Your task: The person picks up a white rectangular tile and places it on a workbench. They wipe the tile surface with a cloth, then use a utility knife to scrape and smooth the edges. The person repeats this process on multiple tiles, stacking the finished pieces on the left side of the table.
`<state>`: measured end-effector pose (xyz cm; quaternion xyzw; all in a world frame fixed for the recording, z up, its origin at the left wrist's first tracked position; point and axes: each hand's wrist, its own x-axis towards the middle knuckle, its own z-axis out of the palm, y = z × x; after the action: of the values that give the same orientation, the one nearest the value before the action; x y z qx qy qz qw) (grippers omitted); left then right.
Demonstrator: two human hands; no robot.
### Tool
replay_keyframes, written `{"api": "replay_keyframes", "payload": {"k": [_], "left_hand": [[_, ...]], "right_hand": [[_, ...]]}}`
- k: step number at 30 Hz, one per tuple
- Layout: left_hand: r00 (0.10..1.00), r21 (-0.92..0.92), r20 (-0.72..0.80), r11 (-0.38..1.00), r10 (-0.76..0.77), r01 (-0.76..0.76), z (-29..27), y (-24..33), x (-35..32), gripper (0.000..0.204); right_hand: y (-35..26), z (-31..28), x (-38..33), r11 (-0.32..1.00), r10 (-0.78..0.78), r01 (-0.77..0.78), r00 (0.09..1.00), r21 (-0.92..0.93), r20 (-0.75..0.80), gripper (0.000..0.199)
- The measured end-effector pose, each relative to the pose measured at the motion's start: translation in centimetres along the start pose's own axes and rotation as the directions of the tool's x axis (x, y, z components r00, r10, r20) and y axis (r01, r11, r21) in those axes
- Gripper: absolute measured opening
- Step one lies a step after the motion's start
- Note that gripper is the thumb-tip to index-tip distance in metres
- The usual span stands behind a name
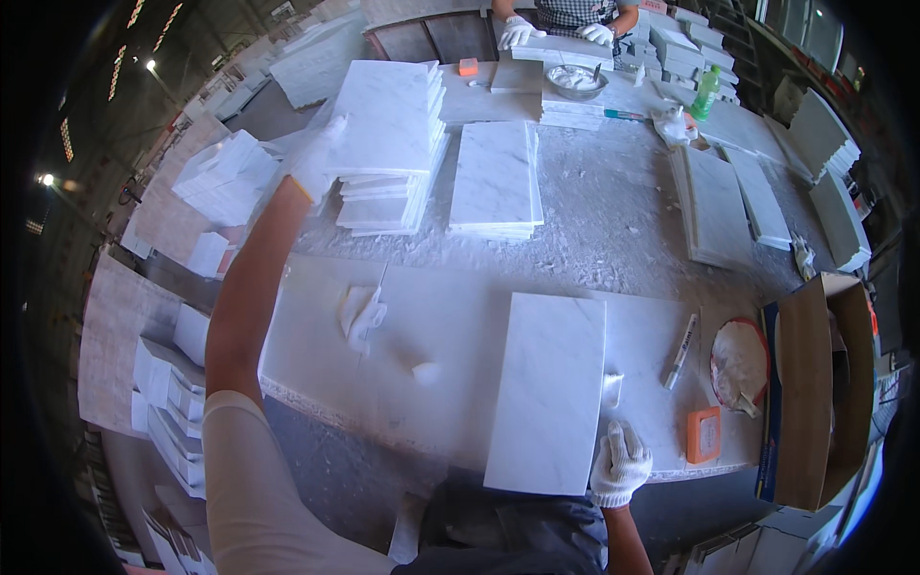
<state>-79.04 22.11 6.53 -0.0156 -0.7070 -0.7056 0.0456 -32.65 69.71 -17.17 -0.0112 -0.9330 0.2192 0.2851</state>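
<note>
My left hand [318, 161], in a white glove, reaches out to the left edge of a tall stack of white marble tiles [383, 115]. Its fingers blur into the pale stone, so their grip cannot be made out. A single grey-veined marble tile [548, 393] lies at the near edge of the worktable, its lower end overhanging toward my lap. Beside that tile's lower right corner rests my right hand [621, 465], also in a white glove. Its slightly bent fingers point away from me and hold nothing visible. A small white scrap [611, 389] lies just beyond them.
A shorter tile stack [494, 177] stands mid-table. On the right are a marker [681, 352], a red-rimmed dish of white paste [739, 362], an orange block [703, 435] and a cardboard box [815, 393]. A crumpled cloth [360, 314] lies left. Across the table, a gloved person handles a slab [565, 46].
</note>
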Motion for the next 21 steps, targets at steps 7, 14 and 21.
{"api": "replay_keyframes", "payload": {"k": [7,14,21], "left_hand": [[0.996,0.069,-0.063,0.996,-0.059,0.063,-2.3,-2.3,9.5,0.051],[0.963,0.999,-0.015,0.032,0.269,0.007,-7.8,-0.3,16.2,0.076],[0.799,0.922,0.202,0.166,0.566,-0.351,0.0,4.6,3.8,0.046]], "right_hand": [[-0.1,0.4,0.3,0.999,0.007,-0.006,1.0,-0.037,0.024,0.043],[-0.1,0.7,-0.1,0.994,0.033,-0.024,0.996,-0.103,0.082,0.041],[-0.1,1.3,1.2,0.999,0.025,-0.025,1.0,-0.037,0.013,0.03]]}}
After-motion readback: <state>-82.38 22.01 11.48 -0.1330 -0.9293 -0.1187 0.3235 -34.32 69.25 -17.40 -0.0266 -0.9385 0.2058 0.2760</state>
